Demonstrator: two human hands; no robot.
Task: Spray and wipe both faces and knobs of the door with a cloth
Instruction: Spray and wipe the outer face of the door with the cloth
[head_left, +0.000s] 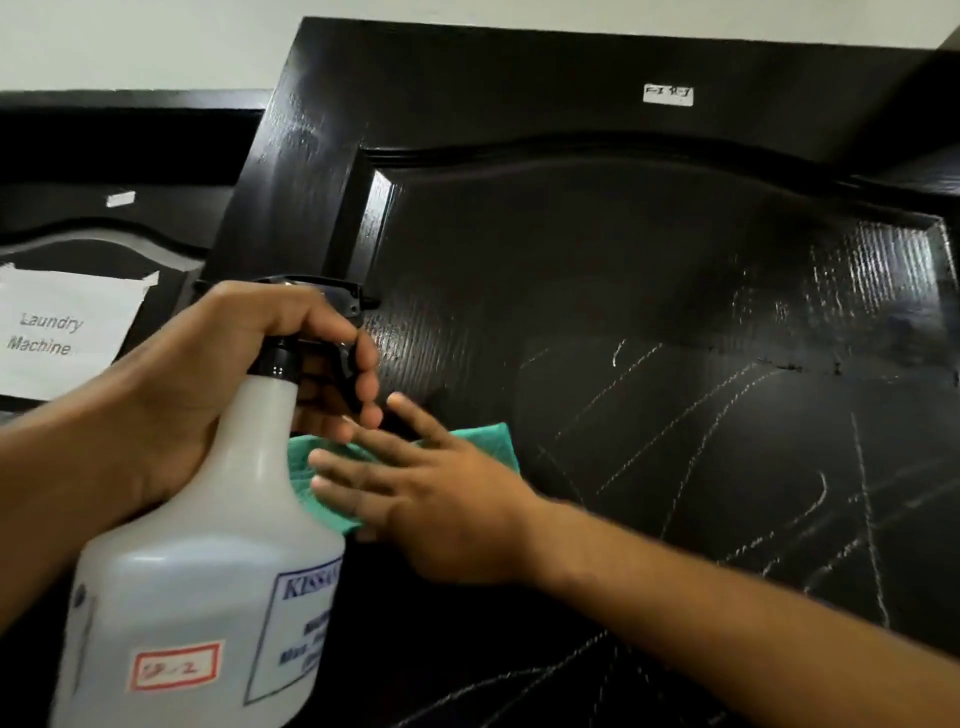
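Dim indoor light; glare on door (649, 270); slight blur.

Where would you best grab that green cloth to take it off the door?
Probably the green cloth at its upper right corner, coming from the right. That corner pokes out bare past the right hand, whose flat fingers cover the middle; the spray bottle blocks the left.

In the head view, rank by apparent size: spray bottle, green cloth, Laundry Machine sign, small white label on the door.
1. spray bottle, nearest the camera, so inflated
2. Laundry Machine sign
3. green cloth, mostly hidden under the right hand
4. small white label
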